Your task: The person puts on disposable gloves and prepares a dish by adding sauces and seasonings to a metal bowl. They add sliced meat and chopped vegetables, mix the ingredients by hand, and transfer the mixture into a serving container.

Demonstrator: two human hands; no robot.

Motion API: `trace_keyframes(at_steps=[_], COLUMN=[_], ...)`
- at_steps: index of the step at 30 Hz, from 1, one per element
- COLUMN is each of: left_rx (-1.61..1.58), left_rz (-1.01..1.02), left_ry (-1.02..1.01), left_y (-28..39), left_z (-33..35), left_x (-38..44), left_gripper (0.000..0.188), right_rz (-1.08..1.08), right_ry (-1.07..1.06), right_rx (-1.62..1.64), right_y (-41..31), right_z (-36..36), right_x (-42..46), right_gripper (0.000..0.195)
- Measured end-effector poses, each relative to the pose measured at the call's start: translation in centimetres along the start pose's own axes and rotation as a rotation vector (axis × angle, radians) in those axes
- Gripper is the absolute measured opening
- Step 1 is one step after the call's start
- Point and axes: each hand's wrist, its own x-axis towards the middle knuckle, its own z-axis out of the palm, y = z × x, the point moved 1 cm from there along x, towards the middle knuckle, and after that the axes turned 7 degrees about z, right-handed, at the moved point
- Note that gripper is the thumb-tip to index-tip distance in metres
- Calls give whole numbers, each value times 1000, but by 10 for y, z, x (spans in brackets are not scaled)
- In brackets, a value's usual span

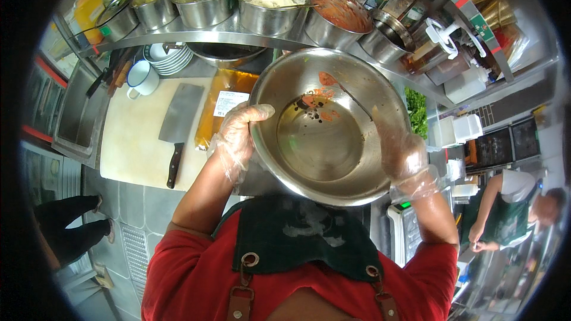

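A large stainless steel mixing bowl (pixel 294 174) sits right in front of my apron. Brownish liquid (pixel 312 142), dark specks and orange-red sauce (pixel 330 116) are pooled in its bottom. My left hand (pixel 238 131), in a clear plastic glove, grips the bowl's left rim, thumb over the edge. My right hand (pixel 399 154), gloved too and blurred, is over the bowl's right side. From its fingers a thin-handled spoon (pixel 350 93) reaches into the bowl, its head coated in red sauce. Whether this hand also touches the rim is hidden.
A cleaver (pixel 180 113) lies on a white cutting board (pixel 129 142), beside an amber packet (pixel 229 80) and an enamel mug (pixel 142 79). Steel pots (pixel 272 13) line the shelf above. Right stand lettuce (pixel 415 113) and a scale (pixel 403 232). A co-worker (pixel 513 214) stands far right.
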Motion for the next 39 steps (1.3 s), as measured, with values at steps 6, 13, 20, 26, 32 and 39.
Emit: trace_keyframes(at_steps=[6,13,20,26,32,39], left_rx=[74,-17,9,28,61,114], left_rz=[34,4,53,113,186,287], left_ry=[-24,-25,7,-11,-24,110], left_y=[-1,4,10,31,43,76], left_z=[-2,1,3,2,-5,-25], left_x=[7,-2,-9,-25,-28,-67], left_gripper=[33,30,29,33,38,41], right_rz=[-80,-13,578,1087,930,843], right_ry=[-26,-9,-38,183,107,-7], right_rx=[-21,89,656,1212,1153,-3], right_y=[3,7,20,55,96,69], right_z=[8,-1,-15,-43,22,-16], right_x=[-1,-1,14,65,135,189], right_gripper=[46,39,13,22,17,29])
